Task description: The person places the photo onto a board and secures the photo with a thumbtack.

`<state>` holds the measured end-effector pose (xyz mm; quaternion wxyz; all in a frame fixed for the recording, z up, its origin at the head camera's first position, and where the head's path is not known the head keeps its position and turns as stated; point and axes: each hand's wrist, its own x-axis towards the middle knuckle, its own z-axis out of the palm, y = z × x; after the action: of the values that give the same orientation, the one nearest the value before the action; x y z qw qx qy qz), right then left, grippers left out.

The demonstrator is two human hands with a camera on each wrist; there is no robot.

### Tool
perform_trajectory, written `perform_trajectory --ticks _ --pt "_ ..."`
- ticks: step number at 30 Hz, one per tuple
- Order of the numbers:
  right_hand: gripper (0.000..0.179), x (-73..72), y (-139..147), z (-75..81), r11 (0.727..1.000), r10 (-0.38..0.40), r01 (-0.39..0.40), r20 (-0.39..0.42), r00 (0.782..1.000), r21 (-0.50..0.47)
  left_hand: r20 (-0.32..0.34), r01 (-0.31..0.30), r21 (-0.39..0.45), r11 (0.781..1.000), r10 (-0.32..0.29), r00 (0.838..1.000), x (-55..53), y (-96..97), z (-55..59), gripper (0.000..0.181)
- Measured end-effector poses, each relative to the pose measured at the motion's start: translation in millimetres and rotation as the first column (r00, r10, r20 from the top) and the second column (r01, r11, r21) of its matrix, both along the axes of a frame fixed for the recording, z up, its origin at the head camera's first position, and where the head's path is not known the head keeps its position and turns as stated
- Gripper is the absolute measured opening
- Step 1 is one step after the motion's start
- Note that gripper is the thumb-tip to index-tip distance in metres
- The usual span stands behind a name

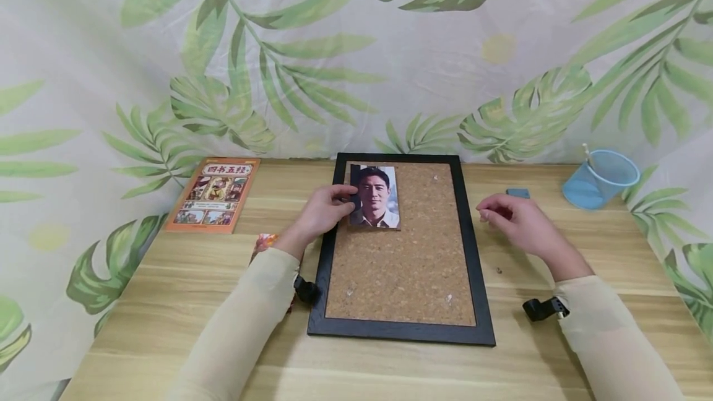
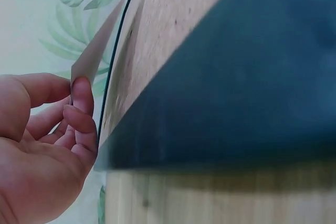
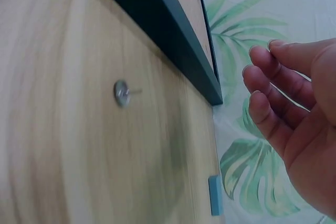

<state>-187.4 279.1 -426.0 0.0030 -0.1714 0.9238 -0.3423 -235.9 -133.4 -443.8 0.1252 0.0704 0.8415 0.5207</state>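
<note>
In the head view, my left hand [image 1: 322, 210] pinches the left edge of a portrait photo [image 1: 384, 203], which lies over the upper left of a black-framed cork board [image 1: 401, 271]. The left wrist view shows the photo [image 2: 97, 48] edge-on between thumb and fingers, tilted up from the board. My right hand [image 1: 515, 221] hovers right of the frame, fingers loosely bent and thumb close to the index finger; nothing shows between them in the right wrist view. Below it, a metal thumbtack [image 3: 122, 93] lies on the table, point sideways.
An orange comic-covered book [image 1: 214, 197] lies at the back left. A red patterned item [image 1: 264, 242] is partly hidden under the left forearm. Behind the right hand lies a small blue block [image 1: 518, 192]; a blue mesh pen cup [image 1: 593, 184] stands at the back right. A leaf-print cloth [image 1: 418, 91] hangs behind.
</note>
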Motion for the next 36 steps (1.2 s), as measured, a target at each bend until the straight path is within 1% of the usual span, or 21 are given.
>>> perform_trajectory --ticks 3,8,13,16,23,26,30,33,36 --pt "0.02 -4.3 -6.4 0.6 1.0 0.018 -0.018 0.022 1.0 -0.008 0.045 0.018 -0.019 1.0 -0.017 0.999 -4.2 6.2 -0.8 0.04" --pt "0.02 -10.6 -16.3 -0.5 0.999 0.049 -0.049 0.041 0.998 -0.001 0.067 0.049 -0.048 0.998 -0.045 0.997 -13.1 16.9 0.4 0.04" --pt "0.019 -19.0 -25.1 -3.9 0.997 0.077 -0.078 0.06 0.995 0.02 0.051 0.059 -0.034 0.998 -0.057 0.997 -21.9 28.7 -0.9 0.04" --pt "0.018 -24.9 -30.3 -5.5 0.995 0.092 -0.094 0.081 0.992 0.024 0.038 0.072 -0.049 0.996 -0.07 0.997 -25.2 36.2 -0.9 0.042" --pt "0.015 -34.5 -43.2 -5.7 0.993 0.111 -0.114 0.096 0.989 0.025 0.016 0.096 -0.142 0.985 -0.095 0.995 -30.3 50.9 0.9 0.045" --pt "0.015 -38.9 -48.6 -5.7 0.992 0.121 -0.123 0.088 0.989 0.022 0.012 0.108 -0.178 0.978 -0.107 0.994 -32.2 54.8 1.1 0.045" --pt "0.015 -47.0 -56.6 -6.7 0.993 0.115 -0.117 0.07 0.991 0.022 0.008 0.109 -0.214 0.971 -0.109 0.994 -34.5 58.0 1.4 0.045" --pt "0.016 -54.9 -63.0 -8.2 0.995 0.099 -0.1 0.09 0.991 0.002 0.008 0.114 -0.229 0.967 -0.116 0.993 -35.6 59.2 0.6 0.045" --pt "0.017 -63.3 -69.6 -10.2 0.996 0.083 -0.078 0.131 0.988 -0.04 0.008 0.133 -0.237 0.962 -0.135 0.991 -36.3 60.0 -0.3 0.046"
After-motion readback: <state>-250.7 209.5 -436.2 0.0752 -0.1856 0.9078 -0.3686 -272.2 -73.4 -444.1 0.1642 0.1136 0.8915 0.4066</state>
